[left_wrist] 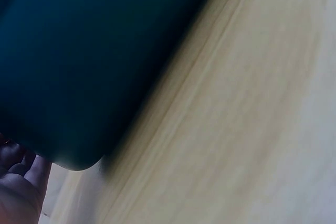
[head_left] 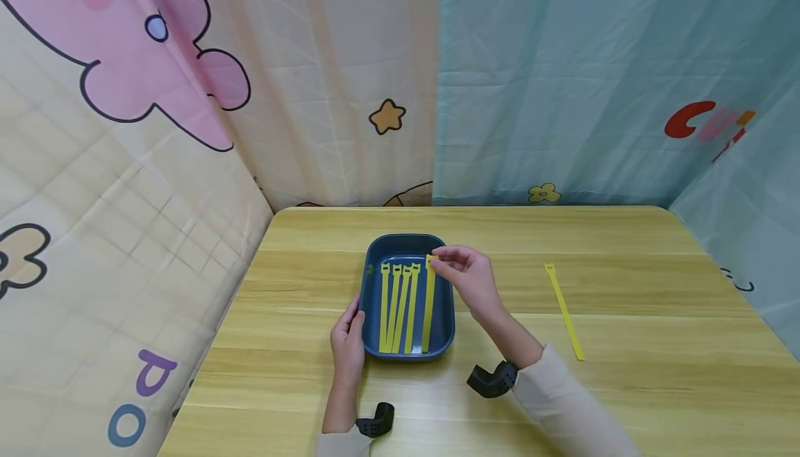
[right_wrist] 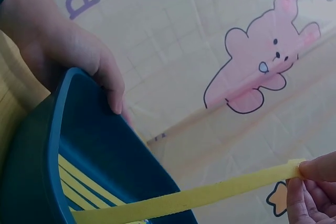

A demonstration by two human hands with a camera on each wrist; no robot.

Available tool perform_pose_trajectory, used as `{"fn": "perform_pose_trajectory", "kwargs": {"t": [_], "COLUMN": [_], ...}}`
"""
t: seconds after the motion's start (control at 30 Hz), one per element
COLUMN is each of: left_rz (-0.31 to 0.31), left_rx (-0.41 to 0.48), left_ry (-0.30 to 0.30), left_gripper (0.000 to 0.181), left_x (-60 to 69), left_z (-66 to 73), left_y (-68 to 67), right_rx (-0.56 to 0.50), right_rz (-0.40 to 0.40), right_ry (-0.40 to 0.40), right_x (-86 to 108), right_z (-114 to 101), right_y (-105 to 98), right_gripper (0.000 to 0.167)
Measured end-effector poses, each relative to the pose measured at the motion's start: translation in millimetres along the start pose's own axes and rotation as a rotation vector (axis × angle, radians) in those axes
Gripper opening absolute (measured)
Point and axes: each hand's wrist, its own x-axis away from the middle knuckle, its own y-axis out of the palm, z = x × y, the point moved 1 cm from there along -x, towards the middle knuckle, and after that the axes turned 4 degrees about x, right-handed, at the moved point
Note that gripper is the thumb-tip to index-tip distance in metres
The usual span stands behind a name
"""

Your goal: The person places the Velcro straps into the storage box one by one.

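A dark blue tray [head_left: 448,332] is on the table, with several flat yellow straps [head_left: 384,308] lying side by side inside, slotted heads toward the far end. My left hand [head_left: 347,342] grips the tray's left side, thumb at the rim; its fingertips are partly hidden. Over the tray's right part, my right hand [head_left: 471,282] pinches another yellow strap [head_left: 428,311] by its head between thumb and fingers. In the right wrist view this strap [right_wrist: 210,195] slants down, its lower end in the tray. The left wrist view mostly shows the tray's outer wall [left_wrist: 94,66].
A single yellow strap [head_left: 565,314] lies on the wooden table [head_left: 656,374], right of the tray. Printed curtains [head_left: 325,96] hang behind the table and at both sides. Each wrist carries a black camera mount [head_left: 492,380].
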Motion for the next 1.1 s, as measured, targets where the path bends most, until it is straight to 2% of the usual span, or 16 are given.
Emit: {"fn": "perform_pose_trajectory", "kwargs": {"t": [0.23, 0.47, 0.73, 0.97, 1.1], "left_rz": [0.007, 0.01, 0.007, 0.001, 0.008], "left_rx": [-0.011, -0.017, -0.027, -0.027, -0.015], "left_ry": [0.001, 0.007, 0.017, 0.011, -0.005], "left_gripper": [0.038, 0.037, 0.037, 0.037, 0.037], "left_x": [0.3, 0.4, -1.1, -0.6, -0.2], "left_z": [0.0, -0.7, -0.9, 0.0, 0.3], "left_y": [-0.3, -0.8, -1.1, -0.6, -0.2], "right_rx": [0.06, 0.118, 0.106, 0.122, 0.17], "right_rz": [0.028, 0.074, 0.121, 0.123, 0.12], "right_ry": [-0.003, 0.032, 0.031, 0.044, 0.062], "right_x": [-12.4, -28.0, -41.0, -49.2, -52.9], "right_z": [12.0, 25.4, 31.4, 39.8, 46.6], "right_y": [0.8, 0.6, -0.1, 4.2, 7.0], "right_gripper": [0.024, 0.021, 0.021, 0.02, 0.017]}}
